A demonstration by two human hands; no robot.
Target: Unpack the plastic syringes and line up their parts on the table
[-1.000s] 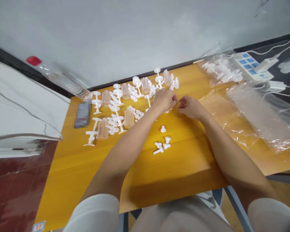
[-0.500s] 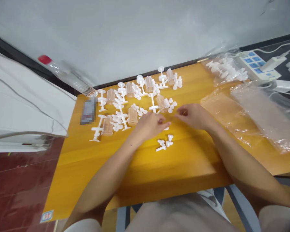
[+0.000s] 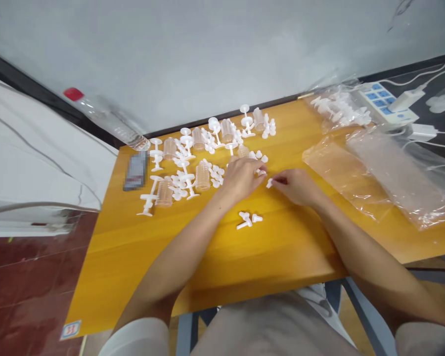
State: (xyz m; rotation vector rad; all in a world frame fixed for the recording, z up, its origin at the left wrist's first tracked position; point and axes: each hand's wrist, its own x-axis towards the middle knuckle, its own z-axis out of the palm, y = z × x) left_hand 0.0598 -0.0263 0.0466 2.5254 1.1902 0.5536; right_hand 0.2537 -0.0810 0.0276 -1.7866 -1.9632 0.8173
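Observation:
My right hand [image 3: 295, 186] pinches a small white plastic piece [image 3: 269, 183] between thumb and fingertips, just above the table. Close beside it, my left hand [image 3: 243, 177] has its fingers curled round another small white piece, partly hidden by the fingers. Several white caps [image 3: 258, 155] lie just beyond the left hand. A clear ribbed cylinder [image 3: 244, 151] and a white plunger-like part [image 3: 231, 147] are partly covered by that hand. Nearer my body, a few loose white pieces [image 3: 245, 220] lie on the wooden table [image 3: 282, 247].
Rows of clear cylinders [image 3: 202, 177] and white plungers [image 3: 148, 198] stretch to the left. A phone-like object [image 3: 136, 170] and a red-capped bottle [image 3: 111, 121] are at the left edge. Plastic bags [image 3: 396, 173], a bag of white parts [image 3: 341, 109] and a power strip [image 3: 387, 103] lie right.
My right hand now has a small white piece in its fingertips. Fewer loose pieces lie near me. My left hand has moved slightly up and right, towards the caps.

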